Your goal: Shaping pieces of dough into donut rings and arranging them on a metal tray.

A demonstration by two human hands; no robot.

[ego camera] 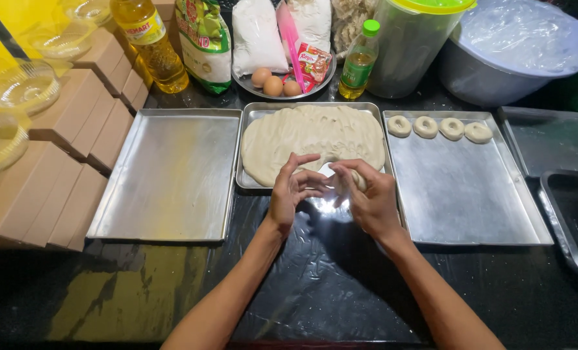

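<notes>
Nearest the camera, two bare forearms reach over the dark, glossy tabletop (328, 285). The left hand (292, 194) and right hand (370, 198) meet at the front edge of the middle tray (250, 113). The right grip is curled closed around a small dough piece (359, 181), pale and mostly hidden behind the fingers; the left fingers are bent and half open, fingertips at the same piece, though whether they actually pinch it cannot be told.

The piece looks soft, light and probably tacky, likely to stretch or dent under pressure, so it is best cradled lightly from the sides with the fingertips.

Just beyond lies the rolled dough sheet (312, 139) filling the middle tray. The left tray (172, 175) shows bare metal; the right tray (464, 194) carries four dough rings (438, 128) along its far edge. Farther back stand eggs (275, 83) on a plate, an oil bottle (151, 42), flour bags (256, 35) and a covered bowl (516, 55).
</notes>
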